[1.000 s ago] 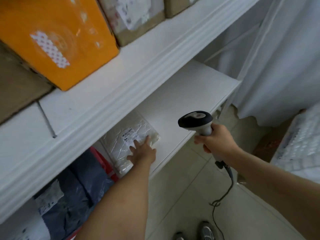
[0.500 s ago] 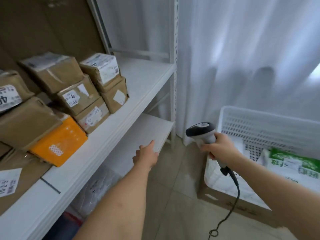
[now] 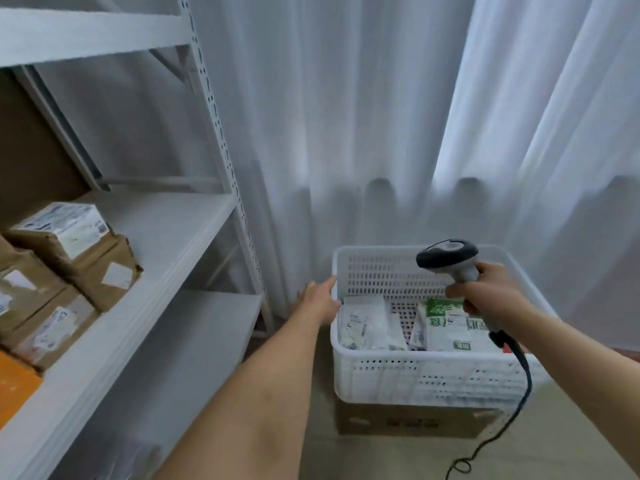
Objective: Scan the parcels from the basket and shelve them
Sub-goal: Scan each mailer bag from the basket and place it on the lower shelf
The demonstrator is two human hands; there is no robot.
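Observation:
A white perforated basket (image 3: 408,370) stands on a cardboard box (image 3: 405,422) at the right. Inside lie white plastic parcels (image 3: 367,323) and a green-and-white parcel (image 3: 450,327). My left hand (image 3: 320,299) reaches out, empty, with straight fingers at the basket's left rim. My right hand (image 3: 485,296) grips a grey and black barcode scanner (image 3: 450,259) above the basket, its cable (image 3: 516,403) hanging down to the floor.
A white metal shelf unit (image 3: 166,271) fills the left. Several brown cardboard boxes (image 3: 69,268) with labels and an orange box (image 3: 14,386) sit on its middle shelf. A white curtain (image 3: 381,133) hangs behind the basket.
My left hand left the plastic parcel on the lower shelf and moved right to the basket. My view swung from the shelf to the basket. The scanner stayed in my right hand.

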